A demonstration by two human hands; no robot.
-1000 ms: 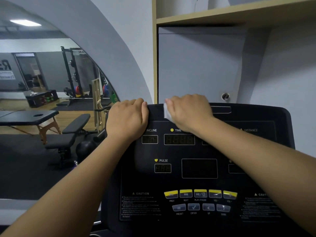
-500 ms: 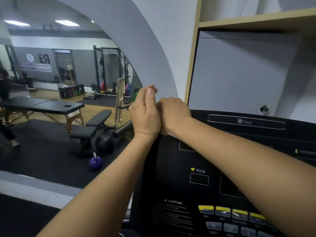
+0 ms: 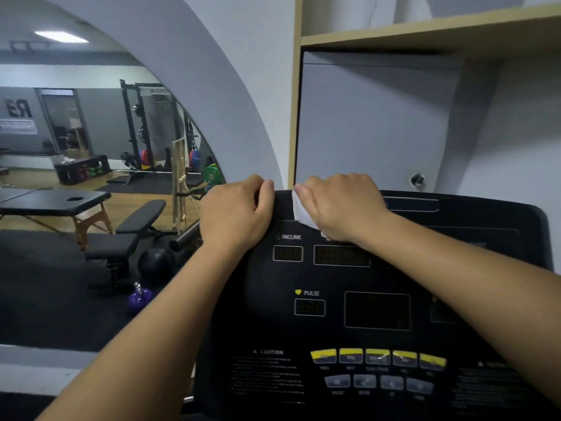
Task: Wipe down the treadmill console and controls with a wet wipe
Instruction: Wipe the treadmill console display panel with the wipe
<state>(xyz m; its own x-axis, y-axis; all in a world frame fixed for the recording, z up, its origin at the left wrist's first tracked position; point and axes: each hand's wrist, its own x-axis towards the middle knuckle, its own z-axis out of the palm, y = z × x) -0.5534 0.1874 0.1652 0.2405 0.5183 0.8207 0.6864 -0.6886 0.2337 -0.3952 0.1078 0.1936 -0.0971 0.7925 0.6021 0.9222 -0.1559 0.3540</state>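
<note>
At the top left corner of the console (image 3: 273, 284), the left grip (image 3: 236, 214) curls over the edge and holds on. Just beside it, the right grip (image 3: 340, 205) bends round the wet wipe (image 3: 300, 209), pressing it on the top edge. I think the screens (image 3: 376, 311) and buttons (image 3: 378, 357) below are left to wipe.

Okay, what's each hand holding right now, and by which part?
Right hand holds the wet wipe beneath its curled fingers, on the console top edge. Left hand grips the console's top left corner.

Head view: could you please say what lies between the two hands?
In the head view: a bare strip of console, then the wipe showing from under the right hand.
</note>
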